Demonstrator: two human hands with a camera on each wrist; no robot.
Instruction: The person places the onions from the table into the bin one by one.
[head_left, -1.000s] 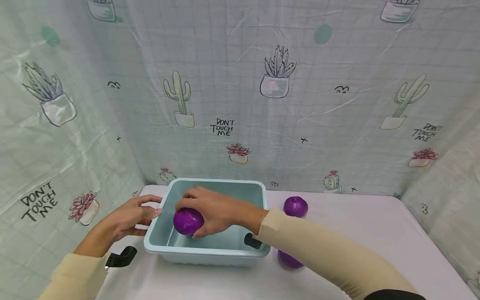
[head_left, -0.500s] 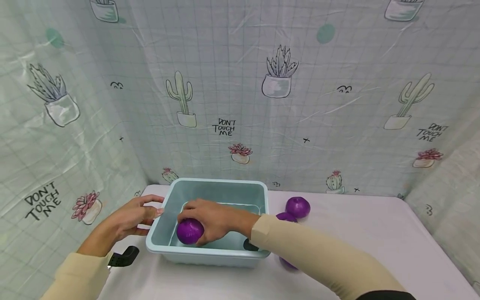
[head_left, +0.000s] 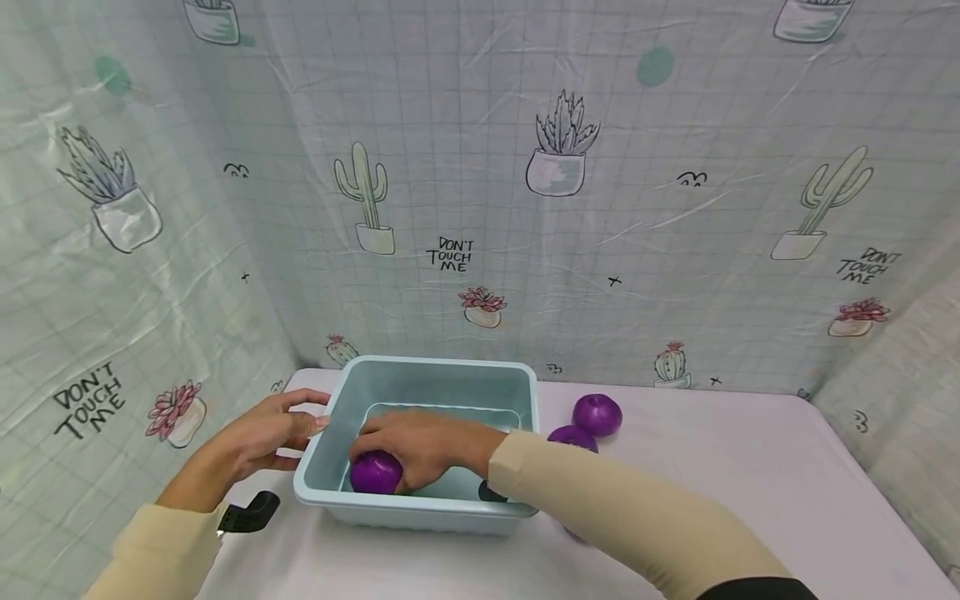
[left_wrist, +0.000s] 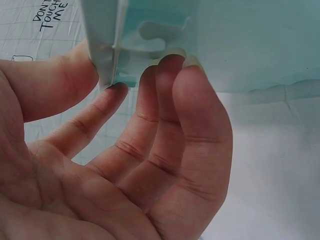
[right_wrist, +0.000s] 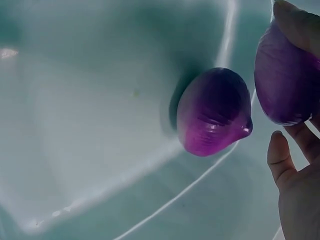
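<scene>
A light blue plastic basin stands on the table. Inside it, low near the left front, my right hand grips a purple onion with its fingers over the top. The right wrist view has this held onion at its right edge. Beside it lies another purple onion with a pointed tip, which my hand and arm hide in the head view. My left hand holds the basin's left rim between thumb and index finger, the other fingers bent along the outer wall.
On the table right of the basin are a purple onion, a second onion partly behind my right sleeve, and a sliver of a third under the sleeve. A patterned curtain encloses the table's back and sides.
My right hand has lowered the onion deeper into the basin, toward its floor. My left hand stays at the rim. The sleeve's shift uncovers one more onion on the right.
</scene>
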